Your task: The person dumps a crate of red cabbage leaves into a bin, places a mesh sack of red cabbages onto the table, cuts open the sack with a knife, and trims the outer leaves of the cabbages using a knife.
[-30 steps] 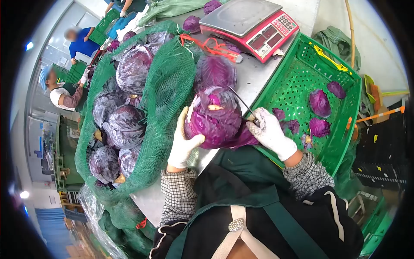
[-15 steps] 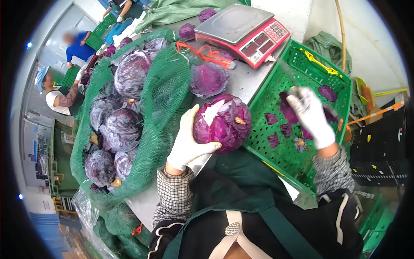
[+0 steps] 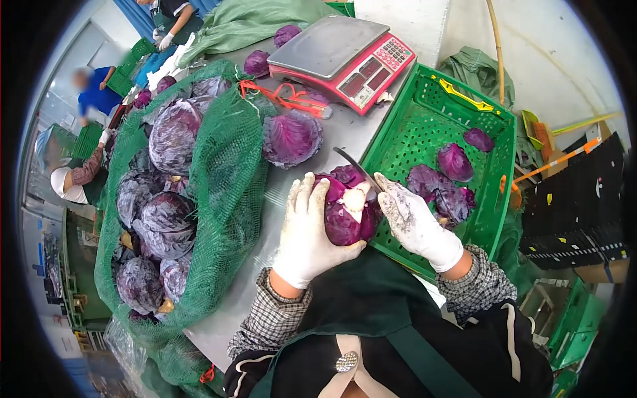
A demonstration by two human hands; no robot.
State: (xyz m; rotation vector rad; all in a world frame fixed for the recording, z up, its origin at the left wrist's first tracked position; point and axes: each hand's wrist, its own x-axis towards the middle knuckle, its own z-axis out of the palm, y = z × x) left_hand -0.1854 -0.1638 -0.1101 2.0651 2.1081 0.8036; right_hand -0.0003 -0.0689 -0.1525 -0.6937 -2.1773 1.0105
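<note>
My gloved left hand (image 3: 306,229) is wrapped round the left side of a red cabbage (image 3: 345,219), whose pale cut stem faces up. In my gloved right hand (image 3: 418,222) is a knife (image 3: 355,164); its dark curved blade reaches over the cabbage's upper right, close to the stem. The handle is hidden in the glove. Left of my hands, a green mesh sack (image 3: 229,192) lies open around several cabbages (image 3: 176,136). A loose purple leaf (image 3: 292,138) rests on the metal table (image 3: 282,192). Trimmed leaves (image 3: 431,182) lie in the green crate (image 3: 401,136) at the right.
A red scale (image 3: 338,56) stands at the table's back, with small cabbages (image 3: 257,63) beside it. Orange straps (image 3: 285,96) lie before it. Co-workers (image 3: 99,89) are at the upper left. A broom (image 3: 544,136) and black stacked boxes (image 3: 574,205) are beyond the crate.
My right hand has come back from over the crate to the cabbage with the knife. Dark leaves now lie in the crate. The cabbage has turned, its stem facing up, and the view has shifted.
</note>
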